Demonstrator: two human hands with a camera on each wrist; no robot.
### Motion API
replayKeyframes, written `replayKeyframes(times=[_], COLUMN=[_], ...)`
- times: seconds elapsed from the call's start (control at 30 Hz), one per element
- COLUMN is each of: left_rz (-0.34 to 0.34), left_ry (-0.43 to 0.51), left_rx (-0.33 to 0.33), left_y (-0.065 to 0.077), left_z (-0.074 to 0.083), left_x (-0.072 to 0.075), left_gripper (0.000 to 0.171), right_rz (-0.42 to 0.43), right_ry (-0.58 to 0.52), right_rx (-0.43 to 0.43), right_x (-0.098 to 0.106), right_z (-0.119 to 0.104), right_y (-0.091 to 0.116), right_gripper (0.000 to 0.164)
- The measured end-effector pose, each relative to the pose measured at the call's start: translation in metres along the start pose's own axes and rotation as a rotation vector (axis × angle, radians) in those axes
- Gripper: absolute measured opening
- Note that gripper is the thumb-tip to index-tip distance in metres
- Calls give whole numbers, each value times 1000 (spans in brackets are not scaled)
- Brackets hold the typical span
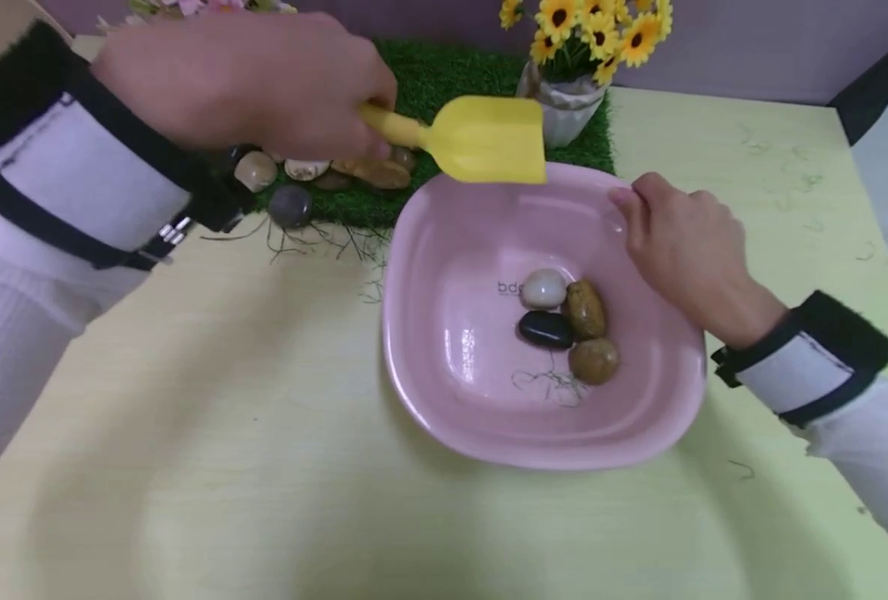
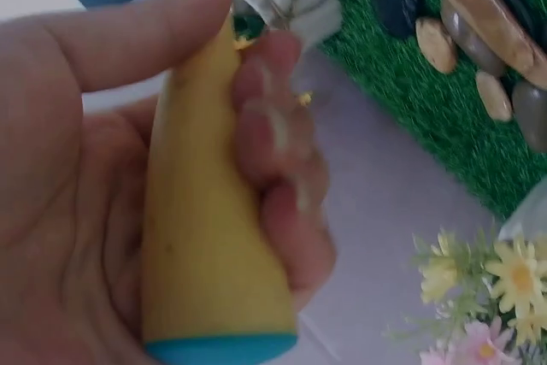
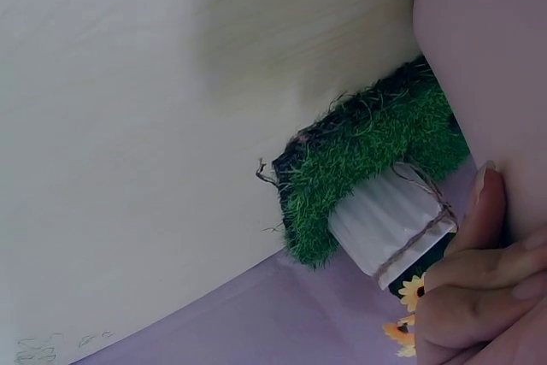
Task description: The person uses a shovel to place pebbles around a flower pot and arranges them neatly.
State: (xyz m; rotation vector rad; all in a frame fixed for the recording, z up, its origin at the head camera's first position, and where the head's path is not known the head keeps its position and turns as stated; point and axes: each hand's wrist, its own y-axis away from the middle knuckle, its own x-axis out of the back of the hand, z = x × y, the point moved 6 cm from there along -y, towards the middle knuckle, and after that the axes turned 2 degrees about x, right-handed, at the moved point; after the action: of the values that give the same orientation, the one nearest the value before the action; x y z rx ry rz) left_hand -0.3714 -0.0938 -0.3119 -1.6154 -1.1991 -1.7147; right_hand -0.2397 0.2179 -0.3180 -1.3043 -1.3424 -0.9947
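My left hand point(image 1: 263, 83) grips the handle of a yellow toy shovel point(image 1: 489, 140), whose blade hangs over the far rim of a pink basin point(image 1: 444, 417). In the left wrist view, fingers and thumb wrap the yellow handle point(image 2: 205, 228), which ends in a teal cap. My right hand point(image 1: 687, 246) holds the basin's far right rim, thumb on top. Inside the basin lie several stones: a white one point(image 1: 544, 288), a black one point(image 1: 545, 330) and brown ones point(image 1: 594, 361), beside loose strands of fake grass point(image 1: 552, 383).
Behind the basin lies a green artificial grass mat point(image 1: 451, 71). More stones point(image 1: 290, 206) sit on it, partly hidden by my left hand. A white pot point(image 1: 564, 112) of yellow flowers point(image 1: 601, 33) stands at the back. Grass strands point(image 1: 323, 242) are scattered on the light wooden table point(image 1: 226, 458).
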Motion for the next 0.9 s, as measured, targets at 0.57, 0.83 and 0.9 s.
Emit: replayKeyframes(times=[0.57,0.83,0.9], left_rz=[-8,37,23], left_ry=[-194,-241,-236], left_rx=[-105,-214,-225], left_y=[80,87,84], left_z=[122,153,157], left_x=[30,29,24], left_gripper=[20,12,14], right_rz=[1,20,29], right_ry=[40,46,46], right_rx=[-2,5,9], right_x=[2,2,3], right_z=[-3,-5,-5], right_y=[-5,-3,-3], right_gripper=[54,53,52])
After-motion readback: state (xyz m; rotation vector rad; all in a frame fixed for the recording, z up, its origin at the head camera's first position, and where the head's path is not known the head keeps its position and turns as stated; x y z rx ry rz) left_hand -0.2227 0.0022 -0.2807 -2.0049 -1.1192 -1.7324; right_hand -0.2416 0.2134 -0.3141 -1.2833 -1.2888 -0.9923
